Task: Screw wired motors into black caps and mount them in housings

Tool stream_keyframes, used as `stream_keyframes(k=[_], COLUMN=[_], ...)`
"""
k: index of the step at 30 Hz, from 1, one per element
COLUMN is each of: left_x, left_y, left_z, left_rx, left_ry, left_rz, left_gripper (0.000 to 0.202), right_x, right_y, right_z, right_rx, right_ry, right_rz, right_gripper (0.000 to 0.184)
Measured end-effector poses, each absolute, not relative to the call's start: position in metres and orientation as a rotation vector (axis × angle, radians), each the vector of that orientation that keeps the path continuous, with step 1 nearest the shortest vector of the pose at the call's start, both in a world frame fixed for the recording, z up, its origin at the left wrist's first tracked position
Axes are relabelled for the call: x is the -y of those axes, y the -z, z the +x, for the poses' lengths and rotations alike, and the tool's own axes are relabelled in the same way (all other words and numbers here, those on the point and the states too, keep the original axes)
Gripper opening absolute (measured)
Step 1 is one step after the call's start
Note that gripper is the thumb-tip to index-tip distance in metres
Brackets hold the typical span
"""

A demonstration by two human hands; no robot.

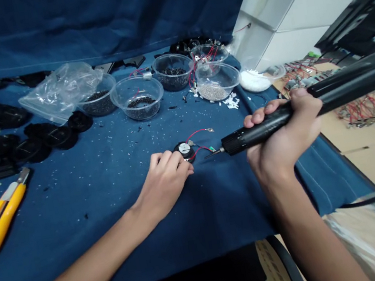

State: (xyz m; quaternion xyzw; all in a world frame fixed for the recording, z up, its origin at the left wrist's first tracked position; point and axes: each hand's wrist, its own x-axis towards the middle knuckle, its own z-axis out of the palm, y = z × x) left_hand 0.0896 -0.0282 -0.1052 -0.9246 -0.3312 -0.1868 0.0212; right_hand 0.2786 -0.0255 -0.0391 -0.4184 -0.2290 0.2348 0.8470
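Observation:
My left hand (165,180) rests on the blue cloth, its fingertips pressing down on a small black round motor with a silver disc (185,149). Thin red and blue wires (197,134) run from this part, and one ends in a flat metal tab. My right hand (281,138) grips a black soldering iron (258,128) crosswise. The iron's thin metal tip (213,154) points left, very near the wires and a small green piece (212,148). I cannot tell whether the tip touches them.
A blue cloth (109,188) covers the table. Transparent bowls of small parts (138,98) and a plastic bag (61,92) stand at the back. Black round parts (52,137) lie left, beside a yellow utility knife (0,219). Wired assemblies (367,111) lie on a cardboard surface right.

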Motion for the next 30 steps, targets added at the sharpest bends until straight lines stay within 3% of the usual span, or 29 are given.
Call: stream_keyframes(k=[3,11,22,30], left_x=[0.029,0.040,0.043,0.043], left_y=[0.102,0.092,0.090,0.095], left_z=[0.087,0.087,0.090,0.091], left_rx=[1.024,1.312,1.444,1.429], left_ry=[0.679,1.552,1.787,1.853], left_rz=[-2.902,-2.913,-2.954,-2.902], left_gripper=[0.017,0.006,0.013,0.005], right_x=[0.024,0.019,0.016,0.015], right_y=[0.041,0.050,0.057,0.058], right_z=[0.280,0.278,0.274,0.268], right_rx=[0.429,0.263,0.243,0.219], right_ry=[-0.570,-0.820,-0.879,-0.915], right_rz=[-0.867,-0.842,-0.845,-0.834], right_gripper=[0.014,0.013,0.014,0.014])
